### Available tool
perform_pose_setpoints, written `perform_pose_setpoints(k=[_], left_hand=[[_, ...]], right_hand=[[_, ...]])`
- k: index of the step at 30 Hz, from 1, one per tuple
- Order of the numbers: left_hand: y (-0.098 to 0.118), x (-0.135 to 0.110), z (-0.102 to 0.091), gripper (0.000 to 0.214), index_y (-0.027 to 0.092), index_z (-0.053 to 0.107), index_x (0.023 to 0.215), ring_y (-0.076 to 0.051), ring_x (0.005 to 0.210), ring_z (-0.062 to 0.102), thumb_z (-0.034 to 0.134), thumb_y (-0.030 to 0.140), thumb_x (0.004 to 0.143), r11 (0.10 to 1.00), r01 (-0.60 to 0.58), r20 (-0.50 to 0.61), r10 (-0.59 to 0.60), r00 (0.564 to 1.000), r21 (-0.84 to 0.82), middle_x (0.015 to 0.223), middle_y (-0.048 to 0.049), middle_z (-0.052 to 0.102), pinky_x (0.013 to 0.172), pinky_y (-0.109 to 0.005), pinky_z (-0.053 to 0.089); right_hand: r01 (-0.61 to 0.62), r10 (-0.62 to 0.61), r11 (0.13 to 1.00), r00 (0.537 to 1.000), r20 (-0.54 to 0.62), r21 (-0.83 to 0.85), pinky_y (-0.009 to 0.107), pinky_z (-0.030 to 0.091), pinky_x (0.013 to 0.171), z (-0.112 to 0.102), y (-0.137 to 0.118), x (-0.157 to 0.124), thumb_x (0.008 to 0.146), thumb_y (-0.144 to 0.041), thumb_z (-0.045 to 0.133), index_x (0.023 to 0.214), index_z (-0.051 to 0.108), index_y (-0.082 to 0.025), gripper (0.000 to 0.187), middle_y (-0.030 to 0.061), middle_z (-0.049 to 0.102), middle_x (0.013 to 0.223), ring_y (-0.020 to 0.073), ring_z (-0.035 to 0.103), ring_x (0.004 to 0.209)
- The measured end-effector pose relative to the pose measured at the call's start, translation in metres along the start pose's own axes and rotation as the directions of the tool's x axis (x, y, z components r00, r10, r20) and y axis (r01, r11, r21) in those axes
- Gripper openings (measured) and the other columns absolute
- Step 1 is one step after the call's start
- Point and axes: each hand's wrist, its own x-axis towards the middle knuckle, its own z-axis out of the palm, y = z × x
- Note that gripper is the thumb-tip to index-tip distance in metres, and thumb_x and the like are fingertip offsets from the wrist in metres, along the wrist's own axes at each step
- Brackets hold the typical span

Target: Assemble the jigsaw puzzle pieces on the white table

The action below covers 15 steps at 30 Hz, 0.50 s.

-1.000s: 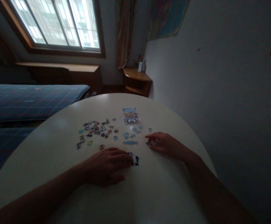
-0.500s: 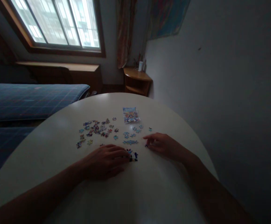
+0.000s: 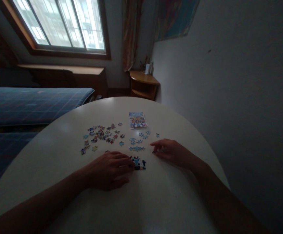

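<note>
Moved since earlier: left hand (image 3: 110,170), shifted leftward, baring more of the joined puzzle section (image 3: 140,163) on the worktop (image 3: 141,208). Fingers loosely spread at its left edge, presumably steadying it. Right hand (image 3: 168,151): curled at dark piece (image 3: 153,152); pinch cannot be told.

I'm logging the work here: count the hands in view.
2. The left hand is at the left side of the joined puzzle block; the right hand, farther right, is at a partly covered puzzle piece. No hand seems hidden.
</note>
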Motion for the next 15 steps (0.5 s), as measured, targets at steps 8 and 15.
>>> perform_pose_setpoints(k=[8,15], left_hand=[[-0.001,0.0,0.004,0.023,0.019,0.059,0.118,-0.022,0.107,0.065,0.051,0.024,0.096,1.0,-0.011,-0.012,0.011,1.0,-0.005,0.117,-0.0077,0.069,0.091,-0.036,0.053],[-0.009,-0.002,0.007,0.019,0.019,0.06,0.113,-0.02,0.105,0.065,0.05,0.021,0.097,0.999,0.041,-0.046,-0.04,0.998,0.025,0.116,-0.007,0.07,0.09,-0.035,0.055]], right_hand=[[-0.013,0.013,1.0,1.0,0.002,-0.02,0.03,0.05,0.076,0.001,0.002,0.001,0.085,-0.025,0.065,0.117,0.069,-0.023,0.032,0.0052,0.073,0.097,0.0167,0.064,0.084],[0.012,-0.012,0.999,1.0,0.002,-0.035,0.03,0.05,0.077,0.001,0.003,0.002,0.085,-0.024,0.065,0.116,0.069,-0.023,0.032,0.0044,0.073,0.095,0.0164,0.065,0.083]])
